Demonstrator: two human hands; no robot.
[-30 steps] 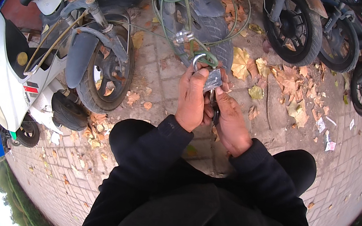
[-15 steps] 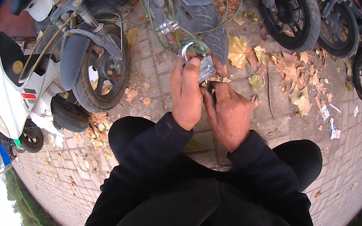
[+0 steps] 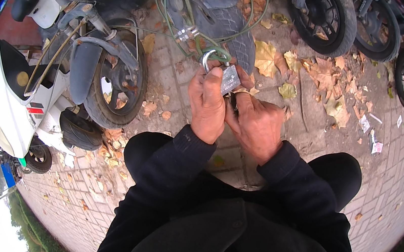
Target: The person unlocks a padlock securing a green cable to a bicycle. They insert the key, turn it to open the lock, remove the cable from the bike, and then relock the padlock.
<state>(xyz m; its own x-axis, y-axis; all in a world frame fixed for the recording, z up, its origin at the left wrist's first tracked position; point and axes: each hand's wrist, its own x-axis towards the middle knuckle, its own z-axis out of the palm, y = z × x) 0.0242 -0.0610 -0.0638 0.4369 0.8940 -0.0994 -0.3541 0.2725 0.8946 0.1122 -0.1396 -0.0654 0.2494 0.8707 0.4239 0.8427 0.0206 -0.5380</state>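
Now, padlock (image 3: 230, 80) sits in left hand (image 3: 207, 103), pinched between thumb and fingers, near tyre (image 3: 243, 45). Shackle (image 3: 205, 60) appears already through green cable (image 3: 222, 53); whether latched, cannot tell. Right hand (image 3: 258, 126) grasps small dark piece (image 3: 234, 101), maybe key, at padlock's lower end. Turning and release: not confirmed.

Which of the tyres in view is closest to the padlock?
The grey, treaded tyre at top centre, directly beyond the padlock, with green cable crossing in front; the tyres to its left and those at upper right sit farther away.
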